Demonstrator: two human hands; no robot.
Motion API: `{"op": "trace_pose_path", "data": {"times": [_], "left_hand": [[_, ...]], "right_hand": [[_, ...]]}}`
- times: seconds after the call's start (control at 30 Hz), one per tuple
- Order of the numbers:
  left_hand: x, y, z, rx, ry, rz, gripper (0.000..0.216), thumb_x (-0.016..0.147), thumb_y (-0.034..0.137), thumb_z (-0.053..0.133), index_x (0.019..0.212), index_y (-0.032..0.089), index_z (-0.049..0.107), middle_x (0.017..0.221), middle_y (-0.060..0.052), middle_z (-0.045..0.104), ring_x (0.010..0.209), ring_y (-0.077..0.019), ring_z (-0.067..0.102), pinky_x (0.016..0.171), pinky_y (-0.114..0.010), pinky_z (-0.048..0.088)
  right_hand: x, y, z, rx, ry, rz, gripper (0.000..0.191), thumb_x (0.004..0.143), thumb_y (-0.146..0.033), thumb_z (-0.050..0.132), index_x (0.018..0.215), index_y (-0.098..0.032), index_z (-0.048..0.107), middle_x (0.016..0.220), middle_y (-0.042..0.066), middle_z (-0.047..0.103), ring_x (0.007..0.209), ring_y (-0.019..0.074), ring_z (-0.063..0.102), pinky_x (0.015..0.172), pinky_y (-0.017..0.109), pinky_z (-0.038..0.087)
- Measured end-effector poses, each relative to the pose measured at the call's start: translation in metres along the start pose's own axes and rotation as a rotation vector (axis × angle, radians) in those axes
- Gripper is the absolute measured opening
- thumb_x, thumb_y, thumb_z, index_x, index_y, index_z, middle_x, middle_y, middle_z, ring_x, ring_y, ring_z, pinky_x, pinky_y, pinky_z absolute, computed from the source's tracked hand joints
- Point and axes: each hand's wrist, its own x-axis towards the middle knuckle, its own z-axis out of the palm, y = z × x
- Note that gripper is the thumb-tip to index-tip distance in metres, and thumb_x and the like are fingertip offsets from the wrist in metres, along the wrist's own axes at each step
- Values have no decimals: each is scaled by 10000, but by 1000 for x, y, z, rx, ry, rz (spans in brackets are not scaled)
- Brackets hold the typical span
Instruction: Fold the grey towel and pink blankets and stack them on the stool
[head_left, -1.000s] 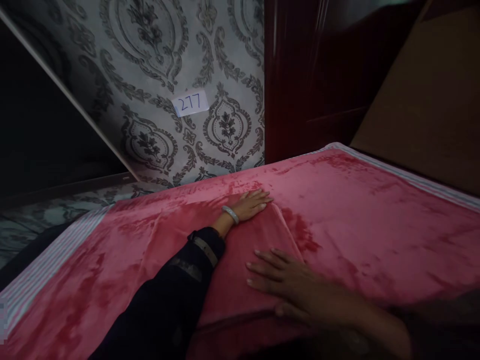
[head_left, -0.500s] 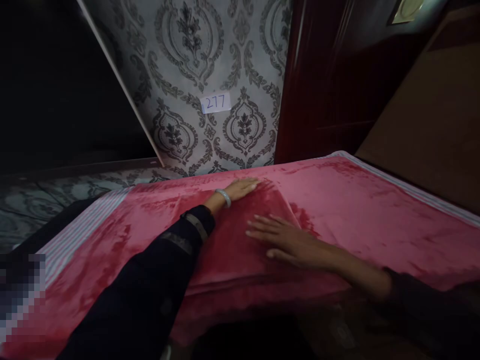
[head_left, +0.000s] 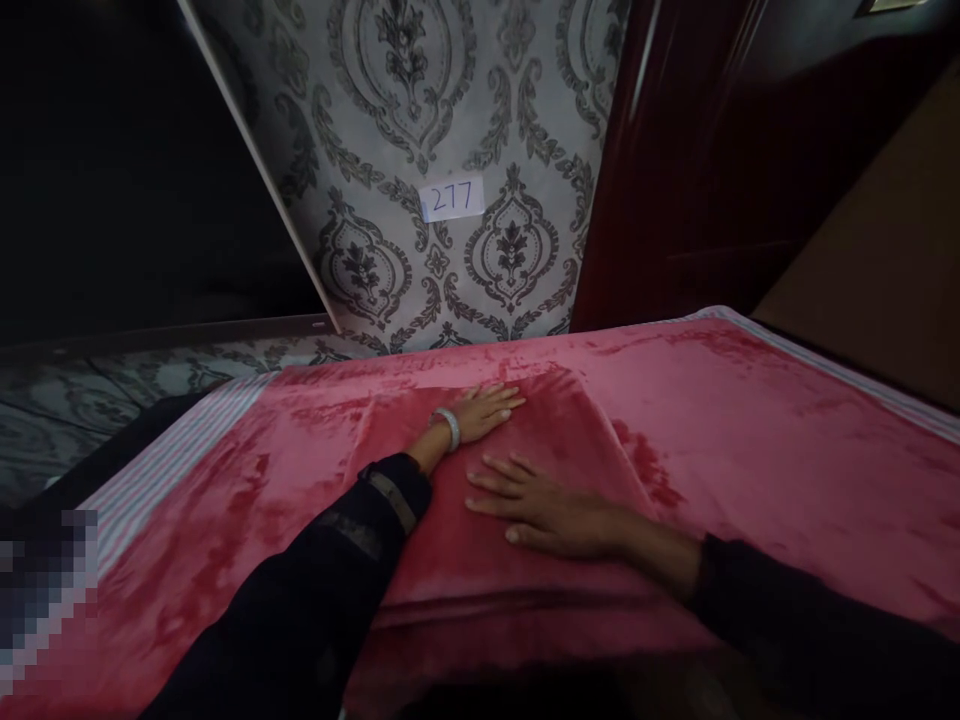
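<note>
A folded red plush cloth [head_left: 450,560] lies on a pink-red plush blanket [head_left: 720,420] that covers the surface before me. My left hand [head_left: 480,412], with a pale bracelet at the wrist, rests flat on the upper part of the folded cloth, fingers stretched to the right. Lower and to the right, my right hand [head_left: 544,505] lies on the same cloth, fingers spread and pointing left. Neither hand grips anything. Fold lines run across the cloth's near side, and its nearest edge fades into shadow.
Striped borders [head_left: 180,455] edge the blanket at left and right. Behind it stands a patterned wall [head_left: 375,200] with a paper label [head_left: 452,199] reading 277. A large dark screen [head_left: 135,180] is at the left, a dark red door [head_left: 675,180] at the right, and a brown panel [head_left: 885,240] beside it.
My left hand has slid nearer to me over the folded cloth. My right hand has shifted left and slightly nearer. The view has turned slightly left.
</note>
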Motion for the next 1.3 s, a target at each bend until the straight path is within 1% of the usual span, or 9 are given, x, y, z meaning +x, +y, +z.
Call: {"op": "trace_pose_path", "data": {"times": [0.33,0.43,0.5,0.6,0.77,0.87,0.97,1.1,1.3], "left_hand": [[-2,17,-5,113,-17,-54,549,1043,406,250,1560,295,396,1684,-24,281,1582,-230,136,1269,-562,71],[-3,26,-13,128,-47,-71,551,1042,428,248,1570,321,365,1696,-16,242,1582,-234,137,1257,-592,80],[-9,26,-22,116,-18,-82,554,1044,462,238,1579,354,333,1703,-4,217,1581,-238,142,1248,-614,69],[-27,12,-41,119,25,-138,555,1046,475,234,1577,354,340,1695,-13,248,1578,-243,158,1247,-612,36],[-66,-24,-63,137,3,-229,551,1041,493,257,1562,355,374,1673,-16,311,1567,-247,194,1251,-590,53],[-80,-37,-51,142,-8,-274,545,1030,435,293,1563,351,372,1667,-19,322,1562,-275,213,1236,-633,85],[-86,-43,-31,151,69,-250,540,1019,393,314,1553,366,389,1662,-8,334,1555,-281,239,1238,-634,102],[-90,-43,-19,121,114,-209,533,1028,415,295,1550,370,396,1659,-2,343,1552,-273,250,1246,-620,113],[-94,-35,-25,105,96,-226,551,1031,422,269,1553,310,406,1661,-28,337,1553,-313,236,1244,-632,120]], "right_hand": [[-38,-49,27,135,-35,-32,607,1075,-497,401,1623,-320,211,1680,38,197,1566,247,54,1266,568,-3],[-46,-63,20,167,-50,-29,610,1071,-501,410,1622,-328,215,1672,44,231,1562,239,106,1273,546,43],[-47,-72,9,164,-47,-33,608,1069,-499,418,1620,-322,233,1665,53,255,1557,230,146,1278,517,88],[-33,-71,-14,78,0,-31,602,1067,-511,410,1616,-305,274,1672,55,238,1560,234,141,1277,510,99],[32,-31,-35,-83,63,-29,599,1062,-545,398,1602,-298,327,1662,50,282,1562,243,137,1271,533,70],[68,-10,-26,-144,35,-20,581,1070,-525,381,1601,-295,328,1662,45,287,1566,240,109,1267,550,46],[81,-4,-8,-171,-4,-7,602,1073,-525,366,1615,-275,289,1693,63,169,1571,262,24,1255,589,18],[70,-16,6,-114,-54,-45,616,1079,-516,350,1627,-258,239,1696,74,126,1566,286,-41,1236,630,-33],[44,-50,18,15,-110,-128,601,1069,-505,405,1618,-325,241,1689,44,161,1565,284,38,1257,605,26]]}}
